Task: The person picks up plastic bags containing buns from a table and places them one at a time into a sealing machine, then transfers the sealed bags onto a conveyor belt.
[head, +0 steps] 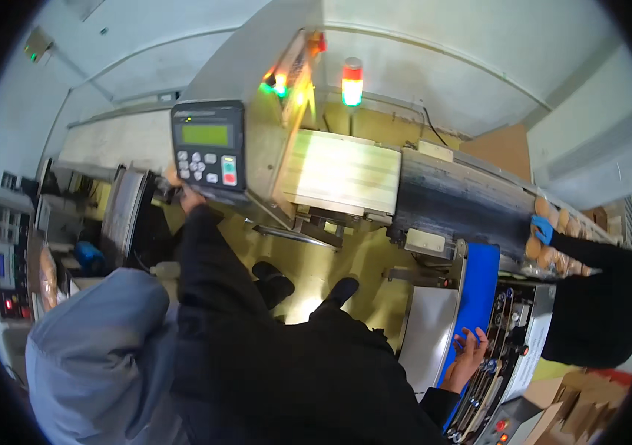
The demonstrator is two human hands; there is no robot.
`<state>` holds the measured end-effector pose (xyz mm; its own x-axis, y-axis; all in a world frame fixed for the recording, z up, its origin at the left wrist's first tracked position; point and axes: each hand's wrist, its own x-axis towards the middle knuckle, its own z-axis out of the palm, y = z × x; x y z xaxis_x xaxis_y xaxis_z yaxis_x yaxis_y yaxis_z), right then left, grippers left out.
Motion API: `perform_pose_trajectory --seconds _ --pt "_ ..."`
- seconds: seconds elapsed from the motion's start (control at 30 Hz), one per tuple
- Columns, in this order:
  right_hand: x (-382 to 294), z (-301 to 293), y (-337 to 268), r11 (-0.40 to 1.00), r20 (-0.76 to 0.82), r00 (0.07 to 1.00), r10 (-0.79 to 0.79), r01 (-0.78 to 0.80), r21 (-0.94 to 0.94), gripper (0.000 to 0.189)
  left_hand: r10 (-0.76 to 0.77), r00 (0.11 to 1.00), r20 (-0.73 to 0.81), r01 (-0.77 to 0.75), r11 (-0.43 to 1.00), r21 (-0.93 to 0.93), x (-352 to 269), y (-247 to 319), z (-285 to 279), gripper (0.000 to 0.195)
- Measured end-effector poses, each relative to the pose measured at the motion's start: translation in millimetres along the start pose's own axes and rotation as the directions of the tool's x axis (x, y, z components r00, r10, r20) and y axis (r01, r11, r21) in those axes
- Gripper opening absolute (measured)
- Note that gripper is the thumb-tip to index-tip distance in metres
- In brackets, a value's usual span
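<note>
My left hand (190, 200) reaches to the lower edge of a keypad control panel (208, 146) on a boxy metal machine housing (271, 128) that spans a conveyor. Its fingers are partly hidden, so whether they grip anything cannot be made out. A small tan shape just beyond them is too blurred to name. My right hand (466, 356) is held with fingers apart and nothing in it, over or beside a narrow blue conveyor belt (478, 283). A white conveyor belt (343, 172) leaves the housing and meets a dark conveyor belt (460, 192).
At the right, a co-worker's blue-gloved hand (542, 229) touches bagged buns (563, 258). Someone in grey clothing (104, 356) is close on my left. A lit signal tower (352, 83) stands behind the conveyor. Exposed rollers (494, 361) flank the blue belt; cardboard boxes (588, 403) sit lower right.
</note>
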<state>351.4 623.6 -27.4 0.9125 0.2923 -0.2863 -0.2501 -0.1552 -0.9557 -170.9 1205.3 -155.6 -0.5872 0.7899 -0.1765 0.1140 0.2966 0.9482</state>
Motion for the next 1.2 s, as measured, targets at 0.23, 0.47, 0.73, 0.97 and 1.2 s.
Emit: perform_pose_trajectory --seconds 0.23,0.47,0.73,0.97,1.2 --pt "-45 -57 42 0.993 -0.164 0.980 -0.112 0.105 -0.051 0.007 -0.253 0.376 0.891 -0.482 0.768 0.422 -281 -186 130 0.043" --pt "-125 -137 85 0.986 -0.371 0.920 -0.127 0.076 -0.149 0.013 -0.566 -0.652 0.505 -0.709 0.691 -0.141 -578 -190 93 0.043" --pt "-288 -366 170 0.999 -0.779 0.626 -0.042 0.024 -0.035 0.009 -0.917 -0.394 -0.059 -0.767 0.364 -0.528 -710 -179 -3 0.044" --pt "-472 -598 244 0.933 -0.968 -0.114 -0.223 -0.313 -0.178 0.027 -0.751 -0.483 -0.450 -0.530 0.660 -0.533 -966 -169 -140 0.038" --pt "-507 -727 266 0.801 -1.000 -0.001 0.013 -0.599 0.011 0.060 -0.609 -0.768 -0.196 -0.640 0.735 0.225 -1220 -304 -366 0.048"
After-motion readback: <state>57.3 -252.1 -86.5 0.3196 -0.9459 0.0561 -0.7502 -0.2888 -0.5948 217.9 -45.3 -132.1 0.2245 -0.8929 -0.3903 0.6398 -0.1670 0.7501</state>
